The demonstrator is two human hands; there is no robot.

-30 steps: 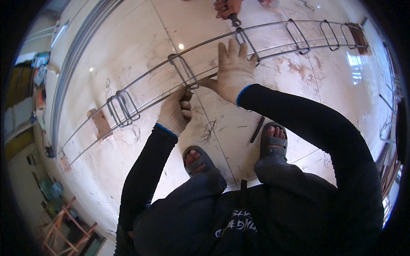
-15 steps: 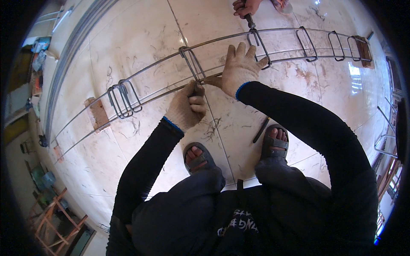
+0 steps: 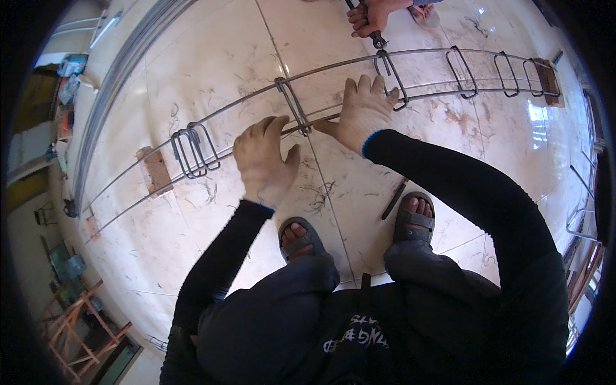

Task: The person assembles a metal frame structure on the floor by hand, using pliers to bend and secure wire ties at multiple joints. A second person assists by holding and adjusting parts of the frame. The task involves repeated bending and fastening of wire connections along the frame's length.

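Note:
Two long steel bars run side by side across the tiled floor, with bent-wire stirrups around them. My left hand, in a pale knit glove, is open just left of the middle stirrup, thumb and fingers apart, holding nothing. My right hand, gloved alike, lies open over the nearer bar, fingers spread and thumb tip at the near end of that stirrup. Beyond the bars, a co-worker's bare hand holds a dark plier-like tool close to another stirrup.
Several stirrups bunch together at the left. Brown blocks lie under both ends of the bars. A dark rod rests by my right sandal. More long bars stretch along the far left. Wire scraps litter the tiles.
My left hand has let go at the middle stirrup, opened and moved left. My right hand stays nearly in place. The co-worker's tool has lifted slightly off the stirrup.

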